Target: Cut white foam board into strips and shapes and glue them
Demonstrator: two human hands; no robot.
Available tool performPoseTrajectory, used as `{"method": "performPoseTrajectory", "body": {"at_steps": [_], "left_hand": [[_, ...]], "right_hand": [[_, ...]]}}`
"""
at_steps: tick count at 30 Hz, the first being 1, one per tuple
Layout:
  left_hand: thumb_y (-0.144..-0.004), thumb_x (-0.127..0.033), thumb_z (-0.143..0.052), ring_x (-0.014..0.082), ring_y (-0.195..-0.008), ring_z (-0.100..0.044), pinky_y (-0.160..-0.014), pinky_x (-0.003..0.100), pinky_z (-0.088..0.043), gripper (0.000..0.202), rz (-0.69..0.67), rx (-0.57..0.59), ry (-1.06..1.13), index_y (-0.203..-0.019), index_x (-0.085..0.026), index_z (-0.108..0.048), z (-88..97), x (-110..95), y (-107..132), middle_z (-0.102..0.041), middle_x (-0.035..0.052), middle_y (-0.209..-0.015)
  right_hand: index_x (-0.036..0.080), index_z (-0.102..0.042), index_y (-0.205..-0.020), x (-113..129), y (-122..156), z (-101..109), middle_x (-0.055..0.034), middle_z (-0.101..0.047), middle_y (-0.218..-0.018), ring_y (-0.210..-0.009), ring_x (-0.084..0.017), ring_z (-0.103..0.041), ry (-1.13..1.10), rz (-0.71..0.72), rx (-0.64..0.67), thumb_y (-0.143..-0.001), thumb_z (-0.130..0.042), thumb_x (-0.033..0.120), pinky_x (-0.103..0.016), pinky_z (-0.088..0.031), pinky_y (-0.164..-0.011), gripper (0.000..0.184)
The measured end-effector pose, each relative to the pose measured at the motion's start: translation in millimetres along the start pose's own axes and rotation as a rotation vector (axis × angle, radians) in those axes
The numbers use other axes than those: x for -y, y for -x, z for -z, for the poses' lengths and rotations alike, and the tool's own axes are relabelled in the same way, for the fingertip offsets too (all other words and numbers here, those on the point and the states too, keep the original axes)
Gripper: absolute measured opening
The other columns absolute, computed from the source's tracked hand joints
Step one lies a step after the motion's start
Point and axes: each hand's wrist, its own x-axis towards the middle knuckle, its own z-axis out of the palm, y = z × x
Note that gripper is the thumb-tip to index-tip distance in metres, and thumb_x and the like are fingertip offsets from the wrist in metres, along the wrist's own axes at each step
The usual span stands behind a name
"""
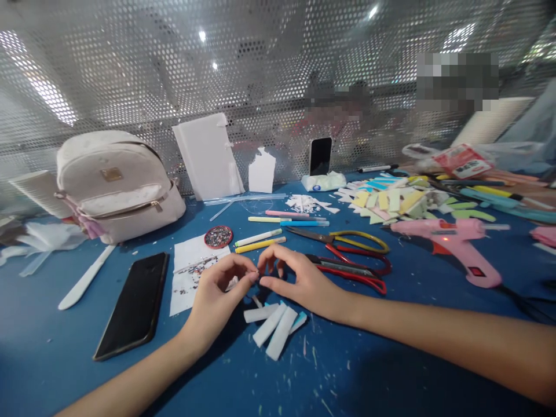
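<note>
My left hand [221, 289] is closed, thumb and forefinger pinched together on something too small to make out. My right hand [304, 284] is beside it, fingers curled, with a gap between thumb and forefinger; its forefinger tip meets the left fingertips. Just below the hands lie several white and blue paper strips [275, 330]. Left of my left hand, a white paper sheet [178, 298] carries scattered dark glittery bits and a thin stick. A round red-rimmed dish of glitter [218, 237] sits at its top edge.
Scissors [360, 240] and a red-handled cutting tool [347, 269] lie beyond my right hand. Further right is a pink glue gun [452, 234]. Markers [260, 236], a paper strip pile [391, 200], a black phone [132, 307], a white knife [84, 281] and a backpack [117, 185] surround the area.
</note>
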Motion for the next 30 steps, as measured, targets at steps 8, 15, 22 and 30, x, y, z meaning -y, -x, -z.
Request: {"method": "performPoseTrajectory", "body": {"at_steps": [8,15,22,30], "left_hand": [[-0.095,-0.034,-0.064,0.0117,-0.075,-0.063,-0.074,0.022,-0.051,0.015,0.017,0.048,0.180,-0.105,-0.023,-0.061,7.6,-20,-6,-0.068,-0.0015,-0.080],[-0.097,-0.032,-0.062,0.0173,-0.107,-0.065,-0.093,0.024,-0.048,0.022,-0.193,0.074,0.140,-0.118,-0.029,-0.066,18.5,-50,-7,-0.074,0.0017,-0.106],[-0.094,-0.025,-0.053,0.0240,-0.133,-0.054,-0.114,0.038,-0.040,0.031,-0.187,0.142,0.440,-0.122,-0.025,-0.066,5.3,-78,-18,-0.069,0.0064,-0.129],[-0.095,-0.026,-0.042,0.0266,-0.141,-0.046,-0.118,0.047,-0.035,0.038,-0.324,0.174,0.496,-0.124,-0.027,-0.066,-5.5,-118,-43,-0.060,0.0013,-0.142]], "right_hand": [[0.019,-0.065,-0.092,0,-2,0,-0.0009,-0.066,-0.090,-0.080,-0.016,-0.058,-0.077,-0.041,0.016,-0.092,-0.062,0.023,-0.028,-0.043,-0.072,0.005],[0.018,-0.065,-0.111,-3,1,0,-0.0075,-0.070,-0.103,-0.098,-0.020,-0.064,-0.359,-0.026,0.137,-0.102,-0.045,0.050,-0.035,-0.047,-0.089,0.039],[0.016,-0.063,-0.112,-12,5,-6,-0.0103,-0.073,-0.097,-0.081,-0.020,-0.068,-0.633,-0.077,0.235,-0.093,-0.048,0.071,-0.033,-0.053,-0.074,0.060],[0.018,-0.057,-0.117,-17,-2,1,-0.0103,-0.072,-0.094,-0.070,-0.019,-0.070,-0.832,-0.154,0.344,-0.088,-0.038,0.082,-0.033,-0.053,-0.069,0.073]]}}
